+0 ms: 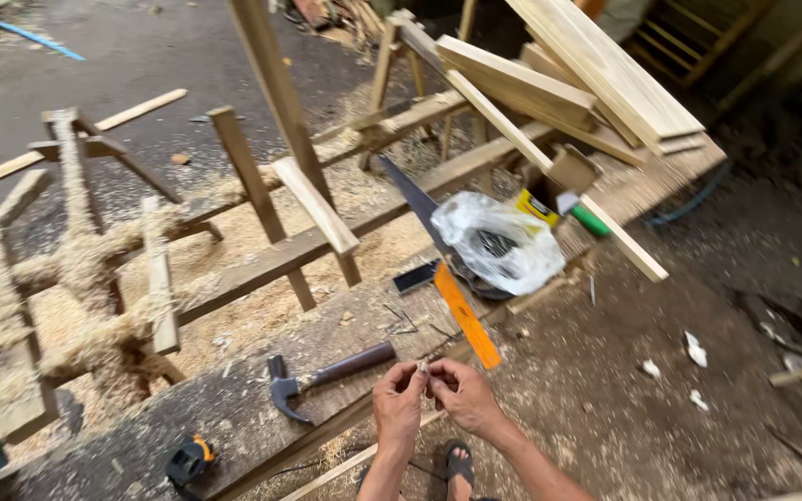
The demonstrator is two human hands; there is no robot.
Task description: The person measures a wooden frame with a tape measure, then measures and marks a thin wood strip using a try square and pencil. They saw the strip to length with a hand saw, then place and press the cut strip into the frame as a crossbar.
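- Both hands meet at six o'clock, low in the frame: the left hand [397,401] and the right hand [461,394] press their fingertips together around one small pale object [422,367], too small to identify; it sits pinched between thumbs and forefingers of both hands, above the edge of the workbench [234,408].
- Below them, at six o'clock, one sandalled foot [458,461] shows on the sawdust-strewn ground.
- Judging by the grip, the step in hand looks like fiddling with or readying that small piece; the next move would call for a steady pinch in one hand so the other comes free.
- One claw hammer [322,376] lies on the bench at about nine o'clock from the hands, just beside them, head toward the left.
- One tape measure [189,459], black and orange, rests at eight o'clock, farther off.
- One orange-bladed square [464,314] lies at twelve o'clock, close to the hands.
- One handsaw [415,206] points toward eleven o'clock, its handle hidden under one crumpled clear plastic bag [503,243] at one o'clock.
- Stacked planks [596,79] lie at one o'clock, well apart; I cannot count them surely.
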